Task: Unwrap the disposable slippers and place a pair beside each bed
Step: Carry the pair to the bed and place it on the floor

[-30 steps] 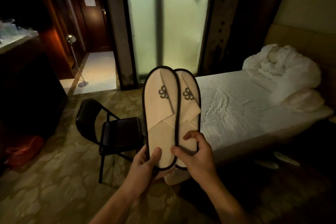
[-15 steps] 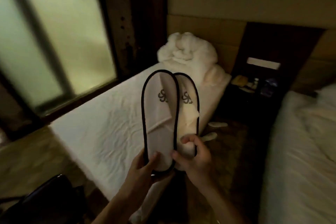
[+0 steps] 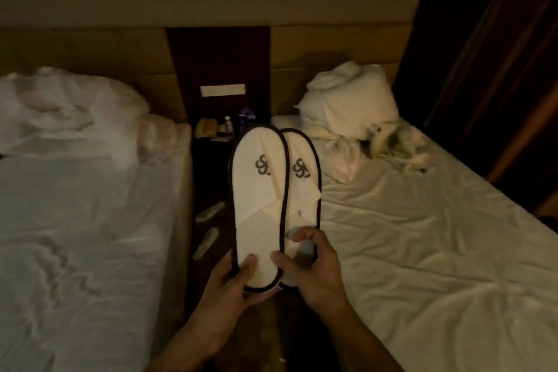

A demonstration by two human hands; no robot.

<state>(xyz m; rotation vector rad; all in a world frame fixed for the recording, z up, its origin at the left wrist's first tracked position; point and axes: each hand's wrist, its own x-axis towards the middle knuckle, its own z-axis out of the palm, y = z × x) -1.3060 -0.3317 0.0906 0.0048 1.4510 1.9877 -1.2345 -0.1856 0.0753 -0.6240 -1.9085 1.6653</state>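
I hold a pair of flat white slippers [image 3: 265, 196] with dark trim and a dark logo upright in front of me, toes up, the left one overlapping the right. My left hand [image 3: 232, 284] grips the heel of the left slipper, thumb on its face. My right hand [image 3: 314, 269] grips the heel of the right one. They hang above the dark aisle between the left bed [image 3: 84, 220] and the right bed [image 3: 422, 235]. Another pair of pale slippers [image 3: 208, 226] lies on the aisle floor beside the left bed.
A dark nightstand [image 3: 220, 130] with small items stands between the headboards. Crumpled white bedding [image 3: 60, 106] sits at the head of the left bed; pillows [image 3: 347, 103] and scattered items [image 3: 398, 145] lie on the right bed. A dark curtain [image 3: 498, 54] hangs at right.
My view has swung right, from the chair and glass partition to facing both beds' headboards. The slippers stay held upright in both hands in the same grip.
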